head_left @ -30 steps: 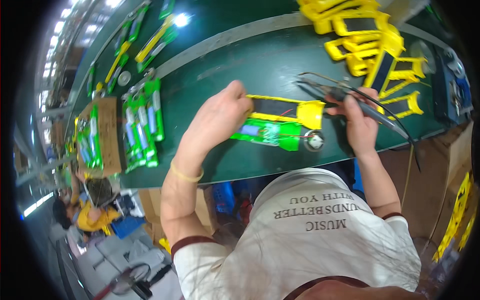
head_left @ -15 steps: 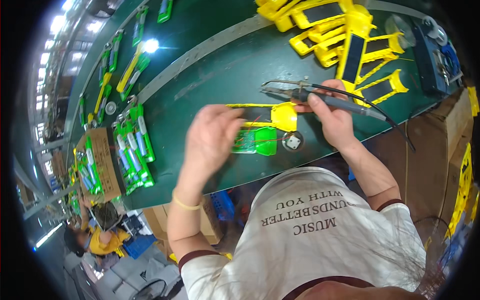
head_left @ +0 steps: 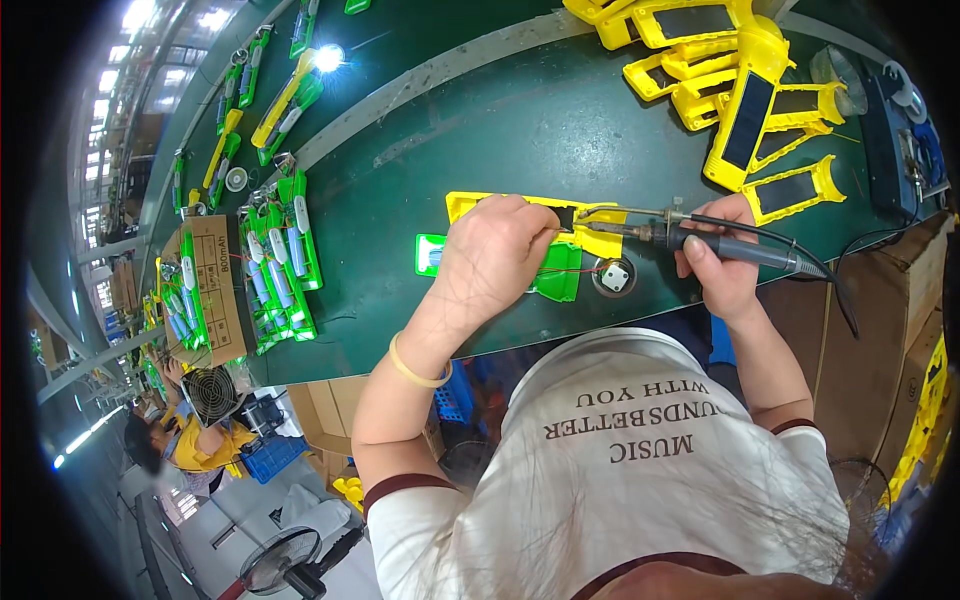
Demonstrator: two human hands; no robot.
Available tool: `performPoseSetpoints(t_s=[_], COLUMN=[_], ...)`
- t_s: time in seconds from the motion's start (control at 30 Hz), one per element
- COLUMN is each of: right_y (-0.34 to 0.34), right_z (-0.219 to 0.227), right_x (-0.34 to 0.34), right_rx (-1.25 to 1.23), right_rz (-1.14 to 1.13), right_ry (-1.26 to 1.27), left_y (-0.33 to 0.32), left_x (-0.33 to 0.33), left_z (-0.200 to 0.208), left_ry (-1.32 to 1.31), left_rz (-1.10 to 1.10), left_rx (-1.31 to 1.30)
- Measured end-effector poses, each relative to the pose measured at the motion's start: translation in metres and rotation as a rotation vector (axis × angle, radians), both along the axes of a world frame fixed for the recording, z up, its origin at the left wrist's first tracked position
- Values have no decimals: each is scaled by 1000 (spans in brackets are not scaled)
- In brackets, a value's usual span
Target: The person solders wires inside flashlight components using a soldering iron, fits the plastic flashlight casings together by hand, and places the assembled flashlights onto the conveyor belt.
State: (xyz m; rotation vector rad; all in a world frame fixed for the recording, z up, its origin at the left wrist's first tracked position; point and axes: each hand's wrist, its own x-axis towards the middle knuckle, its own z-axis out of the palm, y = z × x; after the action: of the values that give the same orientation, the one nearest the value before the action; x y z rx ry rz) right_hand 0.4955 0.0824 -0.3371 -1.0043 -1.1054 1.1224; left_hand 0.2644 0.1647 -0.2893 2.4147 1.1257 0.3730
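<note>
My right hand (head_left: 724, 262) is closed around the grey handle of a soldering iron (head_left: 730, 246). Its metal tip and a thin curved tube reach left over a yellow plastic housing (head_left: 606, 240) with a dark panel inside. The bent, pinched fingers of my left hand (head_left: 497, 248) are over that housing, close to the tip; what they pinch is hidden. Below the housing lies a green half shell (head_left: 559, 282), partly covered by my left hand. Red wires run from it to a round metal part with a white centre (head_left: 613, 277).
Yellow housings (head_left: 748, 122) are piled at the far right, beside a blue box-shaped device (head_left: 893, 130). Green shells with blue cells (head_left: 280, 270) stand at left next to a cardboard box (head_left: 222, 290). A lit lamp (head_left: 327, 58) shines farther back. Another person (head_left: 200, 440) sits at lower left.
My left hand has moved right and down onto the yellow housing, its fingers now pinched. The iron has shifted right and lower, its tip now over the housing.
</note>
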Motion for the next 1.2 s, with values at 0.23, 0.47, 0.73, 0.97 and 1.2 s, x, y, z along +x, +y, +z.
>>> performPoseSetpoints(t_s=[0.23,0.47,0.73,0.97,1.2], right_y=[-2,-4,-15,16,14], right_z=[-4,-4,18,18,33], right_x=[-1,1,39,4,83], right_rx=[-41,-98,201,143,338], right_rz=[31,13,-470,-117,-412], right_ry=[-102,-132,-17,556,141], left_y=[3,5,8,5,5], left_x=[7,11,14,14,19], left_z=[2,5,4,9,10], left_ry=[156,196,200,170,167], left_rz=[-31,-22,-27,-30,-25], left_rx=[30,28,23,25,20])
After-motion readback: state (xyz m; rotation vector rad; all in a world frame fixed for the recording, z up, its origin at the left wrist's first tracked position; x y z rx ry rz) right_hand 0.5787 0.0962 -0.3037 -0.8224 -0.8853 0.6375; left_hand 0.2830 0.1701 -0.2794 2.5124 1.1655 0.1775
